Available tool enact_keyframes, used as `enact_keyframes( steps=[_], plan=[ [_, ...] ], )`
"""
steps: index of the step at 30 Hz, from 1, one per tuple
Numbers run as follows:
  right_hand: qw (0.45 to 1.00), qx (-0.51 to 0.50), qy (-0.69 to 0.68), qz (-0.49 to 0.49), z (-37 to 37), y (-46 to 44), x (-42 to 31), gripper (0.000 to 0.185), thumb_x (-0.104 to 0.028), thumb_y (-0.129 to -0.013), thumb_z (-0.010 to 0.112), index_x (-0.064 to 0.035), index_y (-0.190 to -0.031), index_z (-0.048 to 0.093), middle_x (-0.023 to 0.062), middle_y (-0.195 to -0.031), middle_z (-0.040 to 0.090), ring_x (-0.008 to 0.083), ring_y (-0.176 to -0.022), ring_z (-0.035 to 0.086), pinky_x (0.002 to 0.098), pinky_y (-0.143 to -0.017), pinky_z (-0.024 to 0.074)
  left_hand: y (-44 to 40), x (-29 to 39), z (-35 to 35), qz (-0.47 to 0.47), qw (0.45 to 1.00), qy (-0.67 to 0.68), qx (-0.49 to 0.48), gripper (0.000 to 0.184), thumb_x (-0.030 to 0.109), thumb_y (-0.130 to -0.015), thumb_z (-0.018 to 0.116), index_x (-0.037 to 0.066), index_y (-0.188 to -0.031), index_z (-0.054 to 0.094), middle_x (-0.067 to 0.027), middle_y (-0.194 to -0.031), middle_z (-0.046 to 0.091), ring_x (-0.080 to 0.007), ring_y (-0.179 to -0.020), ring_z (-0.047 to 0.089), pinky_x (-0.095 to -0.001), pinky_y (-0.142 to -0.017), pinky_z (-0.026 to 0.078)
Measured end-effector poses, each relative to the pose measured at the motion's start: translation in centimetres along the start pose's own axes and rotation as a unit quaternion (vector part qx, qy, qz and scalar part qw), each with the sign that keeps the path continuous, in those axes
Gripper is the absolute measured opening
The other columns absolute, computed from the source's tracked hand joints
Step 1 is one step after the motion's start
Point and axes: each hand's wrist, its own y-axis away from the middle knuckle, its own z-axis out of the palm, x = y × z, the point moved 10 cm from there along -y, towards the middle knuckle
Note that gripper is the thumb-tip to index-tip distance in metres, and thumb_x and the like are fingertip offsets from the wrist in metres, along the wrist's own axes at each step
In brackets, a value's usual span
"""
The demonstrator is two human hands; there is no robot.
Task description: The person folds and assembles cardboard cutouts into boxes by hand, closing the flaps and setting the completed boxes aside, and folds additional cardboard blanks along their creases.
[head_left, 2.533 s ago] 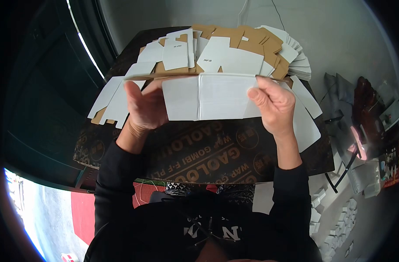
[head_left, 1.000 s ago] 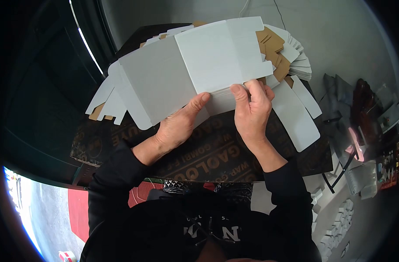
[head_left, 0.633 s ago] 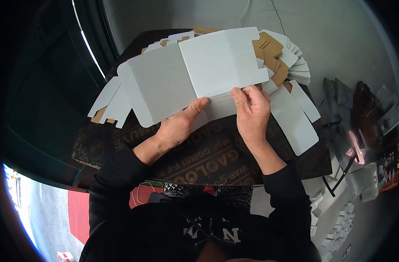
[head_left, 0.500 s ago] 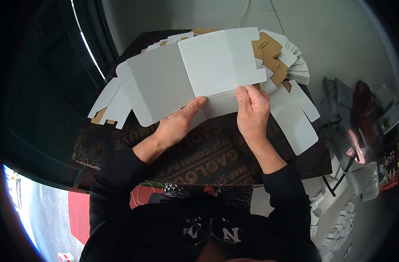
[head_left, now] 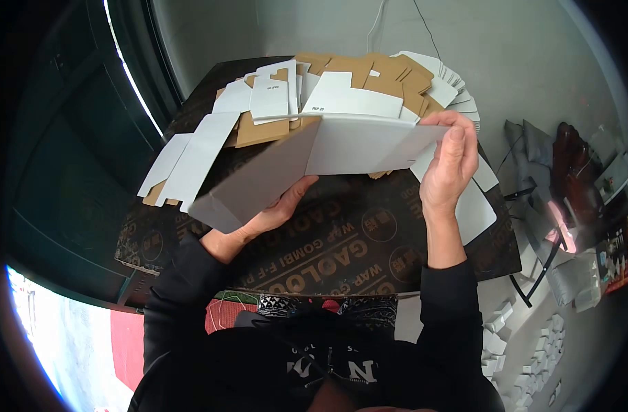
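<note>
A white cardboard box blank (head_left: 369, 145), folded along its creases, is held in the air above the dark table. My left hand (head_left: 276, 214) grips its lower edge near a crease, thumb along the bottom; most of the fingers are hidden by the grey-looking left panel. At the right end my right hand (head_left: 451, 161) is closed on the edge of the blank, fingers behind and thumb in front. Just beyond it lies a heap of flat white and brown box blanks (head_left: 269, 96), some with small print on them.
The dark printed table (head_left: 314, 240) stands before me. Fanned blanks (head_left: 458, 96) lie at its back right, and a flat white blank (head_left: 475, 213) reaches the right side. Small white boxes (head_left: 540, 357) cover part of the floor at right, below a cushioned seat (head_left: 530, 151).
The blank has been tilted and folded more, its left panel swinging down toward me. My right hand moved right and up to the blank's end. More of the heap behind shows.
</note>
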Motion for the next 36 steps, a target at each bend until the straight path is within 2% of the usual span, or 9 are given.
enact_keyframes(
  steps=[6,11,16,21,22,25,28,30,36],
  plan=[
    [0.998,-0.002,0.051,-0.028,-1.2,-0.4,-0.7,0.031,-0.030,-0.100,0.057,-0.0037,-0.084,0.061,-0.0008,-0.073,0.055,0.0101,-0.066,0.039,0.0222,-0.066,0.0355,-0.1,0.6,-0.3,0.020,0.997,0.056,0.038,0.026,0.019,-0.092,0.070,0.005,-0.114,0.068,-0.0074,-0.092,0.070,-0.0232,-0.070,0.066,-0.0306,-0.060,0.055],
    [0.994,-0.078,0.066,0.035,0.1,-0.1,-0.3,0.039,-0.033,-0.103,0.049,-0.0037,-0.078,0.058,0.0027,-0.074,0.057,0.0111,-0.072,0.048,0.0253,-0.072,0.0387,2.0,2.4,1.7,0.172,0.940,-0.293,-0.014,0.023,0.022,-0.094,0.066,0.005,-0.109,0.070,-0.0063,-0.088,0.069,-0.0251,-0.066,0.064,-0.0290,-0.059,0.053],
    [0.988,-0.111,0.078,0.071,0.1,0.1,0.7,0.033,-0.027,-0.100,0.056,-0.0026,-0.077,0.061,0.0007,-0.071,0.058,0.0077,-0.068,0.049,0.0203,-0.066,0.0381,1.1,1.5,0.6,0.057,0.993,-0.099,-0.017,0.028,0.028,-0.092,0.068,0.007,-0.110,0.071,-0.0047,-0.085,0.067,-0.0252,-0.066,0.063,-0.0334,-0.061,0.053],
    [0.963,-0.115,-0.159,0.186,-0.7,0.1,3.4,0.025,-0.018,-0.097,0.058,0.0000,-0.082,0.064,0.0032,-0.074,0.065,0.0071,-0.065,0.055,0.0176,-0.062,0.0401,3.5,5.0,-1.0,0.327,0.938,-0.112,0.012,0.065,0.040,-0.080,0.077,0.012,-0.136,0.058,-0.0107,-0.119,0.066,-0.0356,-0.101,0.065,-0.0432,-0.087,0.054],
    [0.962,-0.099,-0.162,0.197,-0.9,-0.1,3.3,0.024,-0.017,-0.096,0.059,-0.0003,-0.080,0.064,0.0030,-0.072,0.065,0.0073,-0.064,0.054,0.0176,-0.060,0.0395,2.4,3.2,-1.1,0.231,0.960,0.142,-0.066,0.075,0.040,-0.077,0.080,0.014,-0.141,0.050,-0.0124,-0.128,0.056,-0.0406,-0.109,0.057,-0.0490,-0.093,0.047],
    [0.957,-0.052,-0.172,0.230,-1.4,-0.4,2.8,0.022,-0.012,-0.095,0.059,-0.0012,-0.076,0.065,0.0025,-0.069,0.065,0.0078,-0.060,0.052,0.0178,-0.057,0.0376,2.2,0.2,2.7,-0.127,0.591,0.759,-0.243,0.110,0.043,-0.068,0.087,0.018,-0.156,0.026,-0.0173,-0.157,0.028,-0.0556,-0.135,0.033,-0.0663,-0.112,0.025],
    [0.944,-0.033,-0.216,0.246,-2.1,-0.4,3.5,0.020,-0.015,-0.093,0.057,0.0018,-0.086,0.067,0.0091,-0.078,0.068,0.0122,-0.061,0.057,0.0210,-0.058,0.0427,-0.6,0.9,0.6,-0.035,0.527,0.834,-0.160,0.130,0.065,-0.063,0.081,0.013,-0.158,0.009,-0.0252,-0.160,0.011,-0.0578,-0.141,0.017,-0.0707,-0.115,0.008],
    [0.929,-0.015,-0.259,0.263,-2.4,-0.4,4.0,0.026,-0.018,-0.092,0.056,0.0047,-0.096,0.069,0.0158,-0.087,0.072,0.0166,-0.061,0.062,0.0242,-0.059,0.0478,-0.9,0.5,0.4,-0.090,0.349,0.921,-0.148,0.121,0.079,-0.073,0.061,0.005,-0.156,0.015,-0.0324,-0.157,0.017,-0.0569,-0.139,0.024,-0.0746,-0.111,0.016],
    [0.913,-0.039,-0.250,0.321,0.2,1.0,3.0,0.013,-0.009,-0.081,0.058,-0.0015,-0.074,0.066,0.0080,-0.067,0.066,0.0143,-0.053,0.054,0.0233,-0.054,0.0425,2.0,-4.5,2.1,-0.226,0.270,0.931,-0.100,0.111,0.084,-0.083,0.041,-0.002,-0.152,0.029,-0.0328,-0.150,0.034,-0.0516,-0.130,0.044,-0.0599,-0.108,0.039]
  ],
)
